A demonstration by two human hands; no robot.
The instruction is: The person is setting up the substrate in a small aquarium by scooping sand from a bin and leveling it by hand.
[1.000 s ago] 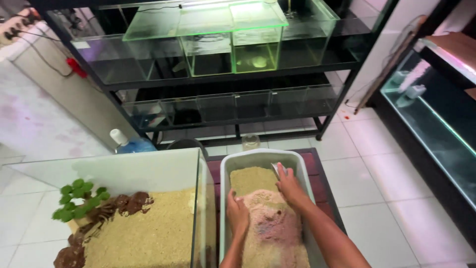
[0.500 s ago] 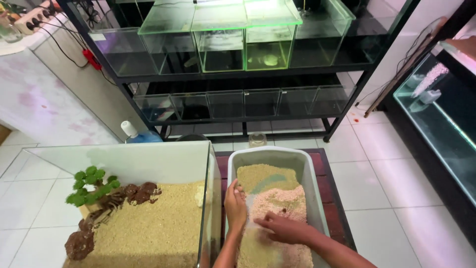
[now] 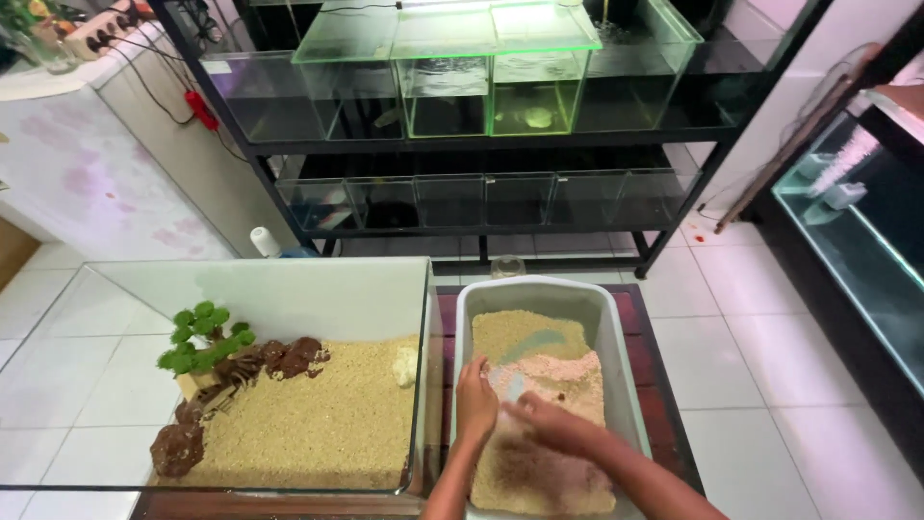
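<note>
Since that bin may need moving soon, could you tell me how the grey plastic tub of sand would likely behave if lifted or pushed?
The grey plastic tub of sand probably feels heavy, since tan and pinkish sand covers most of its floor. The loose grains would likely shift if it tilts. Its thin walls may flex. Both the left hand and right hand rest in the sand.

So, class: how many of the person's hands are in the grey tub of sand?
2: the left hand at the grey tub's left side, the right hand mid-tub; both rest on the sand.
</note>
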